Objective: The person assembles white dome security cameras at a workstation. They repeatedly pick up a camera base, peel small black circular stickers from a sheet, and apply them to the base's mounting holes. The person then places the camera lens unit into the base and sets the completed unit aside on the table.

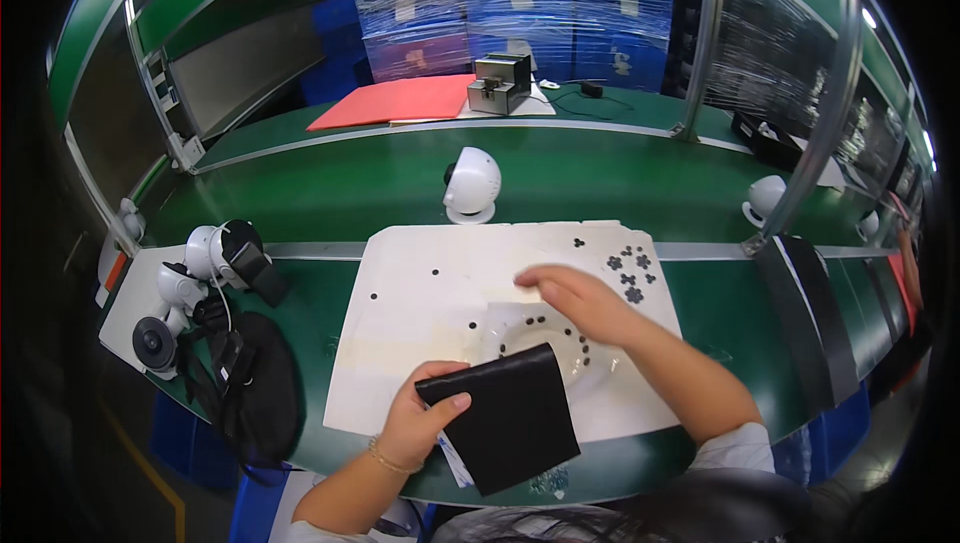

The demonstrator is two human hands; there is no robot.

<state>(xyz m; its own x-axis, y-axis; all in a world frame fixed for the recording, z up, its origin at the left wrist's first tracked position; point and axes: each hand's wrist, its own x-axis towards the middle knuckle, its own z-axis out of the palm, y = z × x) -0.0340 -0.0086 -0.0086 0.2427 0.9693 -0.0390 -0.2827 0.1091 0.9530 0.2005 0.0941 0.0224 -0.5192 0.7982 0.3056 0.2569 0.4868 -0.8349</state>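
In my left hand (415,423) is a flat, black, leather-like folder (510,423), tilted over the near edge of the white board (400,363). My thumb lies on top, and a white and blue paper (456,463) shows beneath its left side. My right hand (585,308) hovers over the middle of the board, fingers pressed together and pointing left; anything between the fingertips is too small to make out. Below that hand lies a clear shallow dish (600,368) with small black discs around it. More loose black discs (473,325) are scattered to the left, and black clusters (634,295) sit at the right.
A white camera-like device (472,186) stands behind the board. At left are more white devices (205,253) and a black bag (265,373). A black strip (810,323) lies at right. Further back are a pink sheet (400,101) and a metal box (499,83).
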